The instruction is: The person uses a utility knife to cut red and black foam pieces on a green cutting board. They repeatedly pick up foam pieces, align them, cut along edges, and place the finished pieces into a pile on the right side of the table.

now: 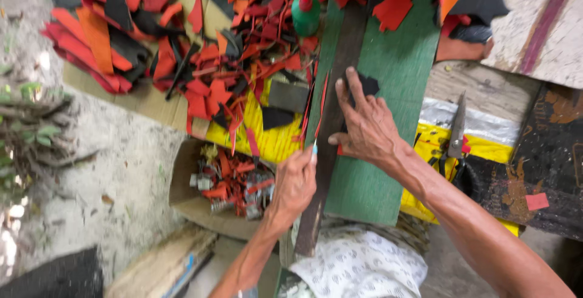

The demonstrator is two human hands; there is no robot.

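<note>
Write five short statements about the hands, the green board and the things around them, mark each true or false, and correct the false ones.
1. The right hand presses flat on a black piece on the green board. True.
2. The left hand is empty. False: it grips a small blade at the edge of the dark strip.
3. Scissors lie right of the board. True.
4. The bottle at the top is yellow. False: it is green with a red cap.
5. The scraps left of the board are blue. False: they are red, orange and black.
</note>
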